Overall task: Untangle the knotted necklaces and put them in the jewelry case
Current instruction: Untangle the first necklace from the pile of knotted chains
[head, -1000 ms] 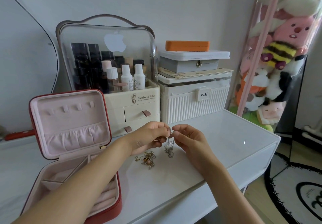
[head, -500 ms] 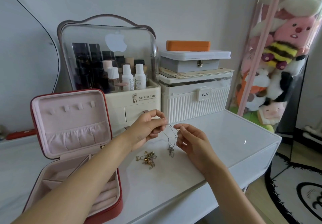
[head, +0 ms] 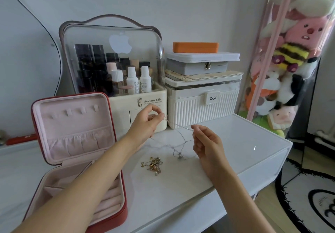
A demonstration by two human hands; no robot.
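Red jewelry case (head: 116,212): we find it open on the white worktop (head: 181,182), pink compartments empty.
Thin silver necklace (head: 178,138): stretched between left hand (head: 147,123) and right hand (head: 206,143), fingers pinching it.
Gold tangled necklaces (head: 154,163): on worktop beside case.

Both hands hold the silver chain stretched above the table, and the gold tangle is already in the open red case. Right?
Not quite. The head view shows the gold tangle on the table, beside the open red case. Left hand and right hand do hold the silver chain.
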